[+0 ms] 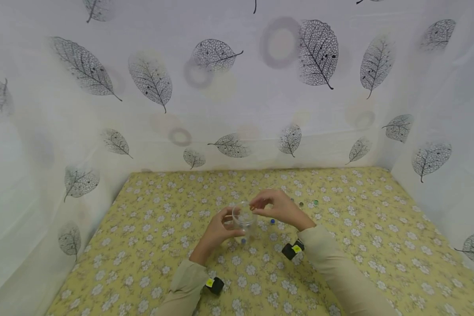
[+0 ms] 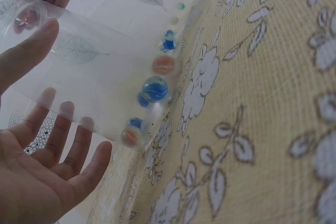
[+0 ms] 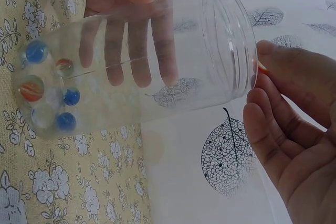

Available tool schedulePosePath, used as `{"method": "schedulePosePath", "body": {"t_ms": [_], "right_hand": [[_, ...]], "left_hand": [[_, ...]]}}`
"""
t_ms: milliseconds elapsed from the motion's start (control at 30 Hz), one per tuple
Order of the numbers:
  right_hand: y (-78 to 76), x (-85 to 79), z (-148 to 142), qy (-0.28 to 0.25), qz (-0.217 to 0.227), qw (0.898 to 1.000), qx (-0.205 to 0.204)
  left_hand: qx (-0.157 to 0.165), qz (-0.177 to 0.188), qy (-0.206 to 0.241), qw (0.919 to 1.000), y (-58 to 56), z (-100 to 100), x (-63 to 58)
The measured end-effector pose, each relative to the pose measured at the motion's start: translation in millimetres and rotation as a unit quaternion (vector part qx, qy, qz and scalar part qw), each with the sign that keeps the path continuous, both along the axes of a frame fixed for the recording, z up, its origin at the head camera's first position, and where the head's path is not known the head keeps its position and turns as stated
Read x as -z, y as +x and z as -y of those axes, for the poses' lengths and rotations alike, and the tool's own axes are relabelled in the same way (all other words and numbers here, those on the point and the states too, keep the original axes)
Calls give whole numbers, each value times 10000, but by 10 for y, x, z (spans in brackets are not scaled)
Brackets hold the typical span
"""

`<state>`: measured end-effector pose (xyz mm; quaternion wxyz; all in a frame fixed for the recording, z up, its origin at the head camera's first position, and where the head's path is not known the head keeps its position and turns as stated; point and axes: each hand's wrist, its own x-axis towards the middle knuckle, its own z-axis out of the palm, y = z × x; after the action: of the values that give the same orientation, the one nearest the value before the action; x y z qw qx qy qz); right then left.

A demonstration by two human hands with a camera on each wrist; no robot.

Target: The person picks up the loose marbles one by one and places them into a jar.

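Observation:
A clear plastic jar (image 1: 244, 223) stands upright on the cloth, its mouth facing up. My left hand (image 1: 220, 229) holds its side, thumb on one side and fingers spread along the other. Glass marbles lie at the jar's bottom, among them a blue marble (image 3: 66, 121) and an orange-streaked marble (image 3: 31, 88). At the rim, the thumb and fingers of my right hand (image 1: 278, 206) pinch a small orange marble (image 3: 262, 68), mostly hidden by the fingertips in the right wrist view.
Outside the jar, a blue marble (image 1: 272, 221) lies on the flowered yellow cloth (image 1: 150, 245). Farther right are a green marble (image 1: 315, 202) and a dark marble (image 1: 301, 204). Leaf-patterned white curtains (image 1: 237, 105) surround the back and sides. Black wrist devices (image 1: 214, 285) sit by both sleeves.

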<state>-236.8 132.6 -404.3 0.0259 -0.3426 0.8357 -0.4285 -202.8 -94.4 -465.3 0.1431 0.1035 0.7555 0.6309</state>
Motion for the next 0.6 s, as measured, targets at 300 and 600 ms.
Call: {"method": "schedulePosePath", "body": {"t_ms": [300,600], "right_hand": [[16,-23,3,45,11,10000,75],[18,-48,-43,140,-105,9997,183]], "left_hand": [[78,-123,9,9999,-6,5,20],[95,-92,86,9999,-6,0,15]]}}
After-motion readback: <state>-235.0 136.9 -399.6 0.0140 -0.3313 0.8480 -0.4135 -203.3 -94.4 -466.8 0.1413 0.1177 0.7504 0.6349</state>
